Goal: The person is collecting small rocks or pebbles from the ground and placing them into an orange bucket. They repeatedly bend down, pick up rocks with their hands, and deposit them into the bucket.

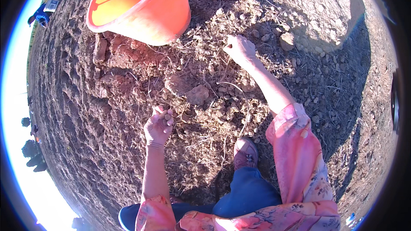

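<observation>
My left hand [159, 124] is turned palm up with its fingers curled around small brown lumps [167, 116], which look like small tubers or clods. Farther forward and to the right, my right hand [239, 48] is bent down over dry plant debris [218, 43]; its fingertips are partly hidden, so what they hold, if anything, cannot be seen. An orange plastic bucket [157, 16] stands on the soil to the left of my right hand, its mouth tilted towards the left in this view.
Rough clods [197, 95] and dry stalks cover the ground. A larger clod [286, 41] lies right of my right hand. My shoe [246, 153] is on the soil between my arms. At the far left edge a person [41, 16] bends over the field.
</observation>
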{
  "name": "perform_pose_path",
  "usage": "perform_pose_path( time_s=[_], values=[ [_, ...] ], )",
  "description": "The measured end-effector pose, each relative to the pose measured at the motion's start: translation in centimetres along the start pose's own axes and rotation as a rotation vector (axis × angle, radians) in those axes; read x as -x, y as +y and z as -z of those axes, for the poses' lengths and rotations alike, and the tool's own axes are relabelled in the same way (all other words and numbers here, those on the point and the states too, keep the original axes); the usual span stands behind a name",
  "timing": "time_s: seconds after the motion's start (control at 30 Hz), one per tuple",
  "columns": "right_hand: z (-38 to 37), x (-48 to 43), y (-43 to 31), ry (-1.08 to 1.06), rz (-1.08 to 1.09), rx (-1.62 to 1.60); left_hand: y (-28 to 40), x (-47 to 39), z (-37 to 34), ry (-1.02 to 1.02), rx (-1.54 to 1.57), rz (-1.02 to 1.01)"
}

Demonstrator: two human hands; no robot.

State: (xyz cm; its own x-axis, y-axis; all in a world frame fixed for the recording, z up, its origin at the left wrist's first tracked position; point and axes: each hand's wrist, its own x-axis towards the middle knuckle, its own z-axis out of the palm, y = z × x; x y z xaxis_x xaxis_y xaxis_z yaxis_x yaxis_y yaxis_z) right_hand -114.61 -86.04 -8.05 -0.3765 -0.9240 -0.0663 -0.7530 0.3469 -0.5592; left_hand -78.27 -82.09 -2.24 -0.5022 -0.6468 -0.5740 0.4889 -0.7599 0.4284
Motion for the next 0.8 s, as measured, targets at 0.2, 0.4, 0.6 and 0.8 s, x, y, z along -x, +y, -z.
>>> perform_pose_path(
  time_s=[0.2, 0.4, 0.6, 0.8],
  values=[
    [3.3, -0.7, 1.7, -0.307, -0.21, -0.973, -0.4, -3.1, -4.1, -0.082, 0.065, 0.043],
    [3.5, -3.8, 3.9, -0.234, -0.263, -1.005, -2.8, -9.9, -12.3, -0.042, -0.303, 0.075],
    [0.5, -3.7, 0.6, -0.199, 0.125, 0.302, -6.3, -14.4, -13.9, 0.335, -2.04, -0.276],
    [3.8, -2.8, -4.2, 0.522, 0.084, -0.335, -4.6, -12.8, -15.5, 0.279, -1.998, -0.153]
  ],
)
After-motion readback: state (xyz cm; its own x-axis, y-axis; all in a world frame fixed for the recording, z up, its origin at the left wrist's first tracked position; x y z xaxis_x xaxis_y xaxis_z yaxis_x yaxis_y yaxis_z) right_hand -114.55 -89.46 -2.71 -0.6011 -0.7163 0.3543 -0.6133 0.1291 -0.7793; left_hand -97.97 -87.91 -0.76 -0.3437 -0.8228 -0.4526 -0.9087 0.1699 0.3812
